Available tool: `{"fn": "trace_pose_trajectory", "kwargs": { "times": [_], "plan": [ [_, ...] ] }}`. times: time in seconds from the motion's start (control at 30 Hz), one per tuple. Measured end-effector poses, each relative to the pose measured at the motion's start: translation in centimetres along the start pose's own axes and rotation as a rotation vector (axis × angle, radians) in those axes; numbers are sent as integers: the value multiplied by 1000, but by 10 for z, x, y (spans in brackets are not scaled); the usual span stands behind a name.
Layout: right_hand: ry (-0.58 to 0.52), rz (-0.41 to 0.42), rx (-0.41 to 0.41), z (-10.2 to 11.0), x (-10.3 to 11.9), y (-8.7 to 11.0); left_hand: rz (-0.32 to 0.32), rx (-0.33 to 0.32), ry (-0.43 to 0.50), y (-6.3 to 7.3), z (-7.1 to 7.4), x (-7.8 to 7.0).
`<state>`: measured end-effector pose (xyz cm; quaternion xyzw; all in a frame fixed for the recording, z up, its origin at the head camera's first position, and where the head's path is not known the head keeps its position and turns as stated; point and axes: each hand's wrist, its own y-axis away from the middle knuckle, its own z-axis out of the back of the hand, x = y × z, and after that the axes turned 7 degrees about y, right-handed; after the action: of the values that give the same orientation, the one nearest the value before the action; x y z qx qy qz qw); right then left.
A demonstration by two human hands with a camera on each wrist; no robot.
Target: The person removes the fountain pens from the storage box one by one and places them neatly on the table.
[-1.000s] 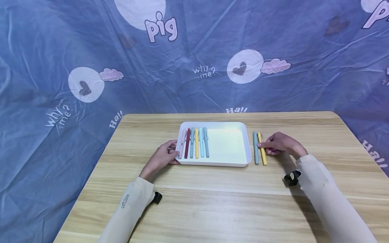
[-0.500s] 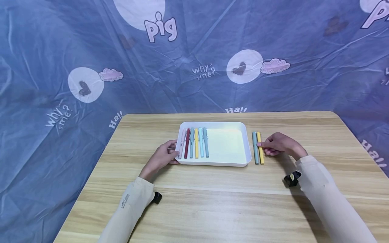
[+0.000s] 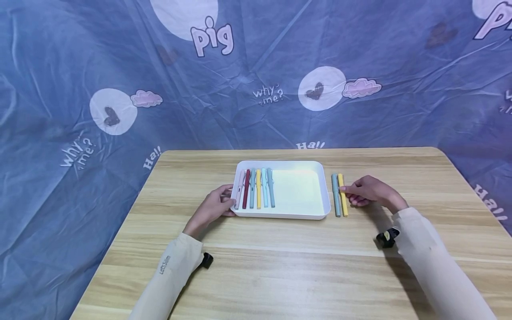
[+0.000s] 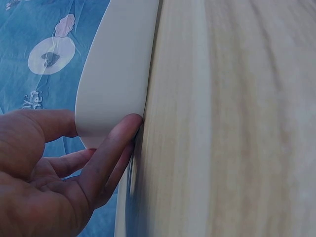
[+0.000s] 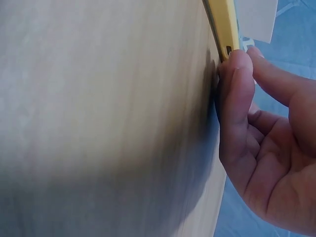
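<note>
My left hand [image 3: 218,203] grips the left end of a white tray [image 3: 300,216]. In the left wrist view, its thumb and fingers [image 4: 111,143] lie against the tray's outer wall. Inside the tray, several capped pens lie side by side at the left: pale pink [image 3: 240,190], dark red [image 3: 246,189], grey-blue, yellow [image 3: 258,189], light blue and another grey-blue. To the right of the tray, my right hand [image 3: 370,189] pinches a yellow pen [image 3: 344,206] near its middle. A grey-blue pen [image 3: 336,195] lies just left of it, almost parallel.
The wooden table [image 3: 272,275] extends in front of the tray and to both sides. A blue printed cloth [image 3: 256,120] hangs behind the table's far edge. Each sleeve carries a black wrist camera, one at the left [image 3: 206,260] and one at the right [image 3: 387,238].
The yellow pen beside the tray has swung from slanted to nearly parallel with the grey-blue pen, its near end shifting left. My right hand stays at it; the left hand and tray have not moved.
</note>
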<state>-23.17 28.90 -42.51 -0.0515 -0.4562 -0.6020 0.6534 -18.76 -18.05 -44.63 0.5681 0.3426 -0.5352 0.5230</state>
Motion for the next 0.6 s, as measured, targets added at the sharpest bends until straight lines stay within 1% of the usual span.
{"fn": "trace_pose_trajectory", "kwargs": {
  "times": [0.1,0.17,0.3,0.47,0.6],
  "plan": [
    [-8,10,-30,1,-2,2,-2,1,-6,1,0,-1],
    [-20,26,-68,2,-3,5,-1,0,-7,1,0,-1],
    [-31,72,-150,3,-4,8,4,-1,-10,1,0,-2],
    [-49,134,-222,1,-5,9,13,-8,-23,1,0,-2],
    [-28,188,-293,2,1,12,17,-6,-16,0,0,-2]
  ]
}}
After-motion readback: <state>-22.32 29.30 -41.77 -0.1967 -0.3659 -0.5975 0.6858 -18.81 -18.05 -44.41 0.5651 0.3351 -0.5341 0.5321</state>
